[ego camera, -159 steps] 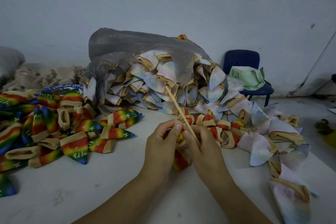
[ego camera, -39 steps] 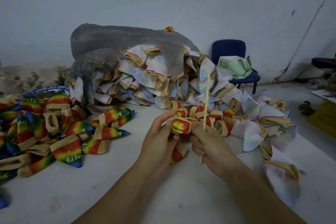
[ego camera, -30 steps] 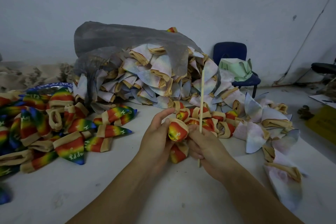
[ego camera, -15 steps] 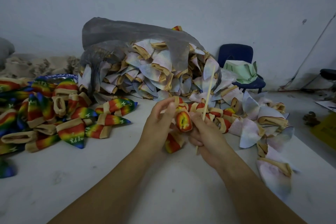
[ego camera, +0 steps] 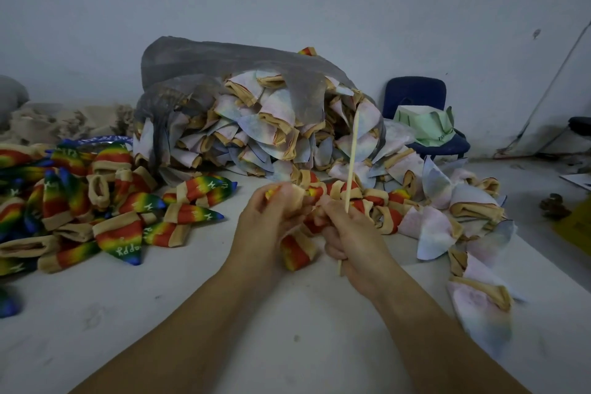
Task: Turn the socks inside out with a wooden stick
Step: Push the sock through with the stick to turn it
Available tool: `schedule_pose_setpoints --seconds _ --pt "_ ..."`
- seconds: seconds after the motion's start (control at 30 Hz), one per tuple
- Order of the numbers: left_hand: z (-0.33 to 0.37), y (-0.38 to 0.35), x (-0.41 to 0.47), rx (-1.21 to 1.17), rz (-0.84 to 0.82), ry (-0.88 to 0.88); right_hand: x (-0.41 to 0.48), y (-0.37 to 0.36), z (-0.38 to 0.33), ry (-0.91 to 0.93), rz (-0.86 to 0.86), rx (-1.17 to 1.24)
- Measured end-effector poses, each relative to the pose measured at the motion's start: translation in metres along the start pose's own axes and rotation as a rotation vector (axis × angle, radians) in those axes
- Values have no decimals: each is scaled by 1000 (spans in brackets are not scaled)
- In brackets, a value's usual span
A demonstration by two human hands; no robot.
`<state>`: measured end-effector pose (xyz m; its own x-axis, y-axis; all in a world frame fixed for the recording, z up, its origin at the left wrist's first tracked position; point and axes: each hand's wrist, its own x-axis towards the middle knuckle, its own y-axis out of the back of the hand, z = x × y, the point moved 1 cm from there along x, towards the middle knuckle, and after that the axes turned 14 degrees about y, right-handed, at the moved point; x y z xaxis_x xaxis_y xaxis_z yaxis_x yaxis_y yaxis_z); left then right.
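A white table fills the near part of the scene, and both forearms of the person reach over it from the near edge. At the far side of the table lies a big grey plastic bag, open toward the person. A heap of pale socks with tan cuffs spills out of it and runs on along the right side of the table to the near right. On the left lies a heap of rainbow socks, also with tan cuffs. Some of these are spread toward the middle of the table. Behind the table on the right, against the wall, stands a blue chair with a light green folded thing on its seat.

In the middle, the left hand and the right hand meet close together above the table. The left hand has its fingers curled round a rainbow sock. It pinches the tan upper part of the sock, and the striped part hangs down between the two hands. The right hand is closed round a wooden stick. The stick stands almost upright, its top leaning a little to the right in front of the pale heap. Its lower end comes out under the hand. The thumb and the forefinger of this hand are just beside the sock, but here the picture is blurred and I cannot tell whether they touch it.
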<state>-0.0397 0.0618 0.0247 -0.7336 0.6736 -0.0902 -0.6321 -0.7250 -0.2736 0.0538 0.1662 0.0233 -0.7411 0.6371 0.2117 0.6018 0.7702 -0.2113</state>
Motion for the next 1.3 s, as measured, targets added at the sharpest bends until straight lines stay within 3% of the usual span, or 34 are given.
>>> schedule_pose_setpoints --seconds 0.1,0.23,0.33,0.47,0.83,1.0,1.2,1.3 --pt "14 -1 11 -378 -112 203 3 1 -10 24 78 -200" --pt "14 6 24 -775 -167 323 -1 8 -27 152 -82 -742" --pt "15 12 33 -908 -139 299 -19 25 -24 287 -206 -1101" --pt "9 11 36 -926 -132 323 -36 35 -11 395 -221 -1341" --pt "-1 6 35 -848 -222 341 -37 29 1 371 -173 -1551" --pt "-5 3 37 -759 -222 418 -36 28 -1 407 -223 -1549" --pt "-6 1 32 -672 -354 448 -35 30 0 455 -188 -1503" --pt "-6 3 32 -714 -305 421 -36 29 1 451 -207 -1494"
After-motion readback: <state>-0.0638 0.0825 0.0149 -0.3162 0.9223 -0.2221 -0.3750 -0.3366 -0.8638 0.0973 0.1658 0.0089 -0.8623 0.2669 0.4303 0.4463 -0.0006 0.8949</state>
